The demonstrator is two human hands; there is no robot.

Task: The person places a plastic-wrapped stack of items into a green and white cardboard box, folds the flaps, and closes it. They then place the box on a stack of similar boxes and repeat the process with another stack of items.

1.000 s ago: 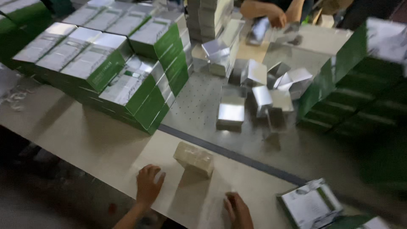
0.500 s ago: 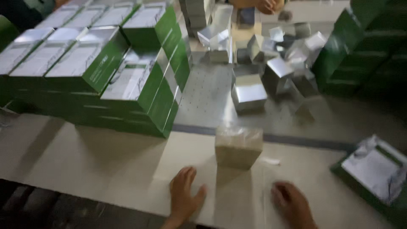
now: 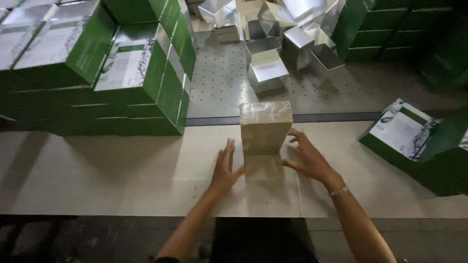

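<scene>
My left hand (image 3: 225, 168) and right hand (image 3: 306, 157) flank the wrapped tan block (image 3: 264, 126), upright on the cardboard sheet (image 3: 122, 170) near the perforated table (image 3: 219, 87). Fingers are spread, clamped on nothing. Recommended: close both palms evenly on its sides, keeping it vertical.

Wrapped block (image 3: 265, 126): tan-brown under clear glossy film. Surface (image 3: 122, 170): pale beige cardboard; further back it's grey w/ a regular dot pattern. Stacked boxes (image 3: 131, 73): dark green sides, white-grey tops w/ thin branch print. Open box (image 3: 414, 141), right: same green & white. Inner trays (image 3: 273, 53): shiny silver. Wrist bracelet (image 3: 339, 191): silvery.
</scene>
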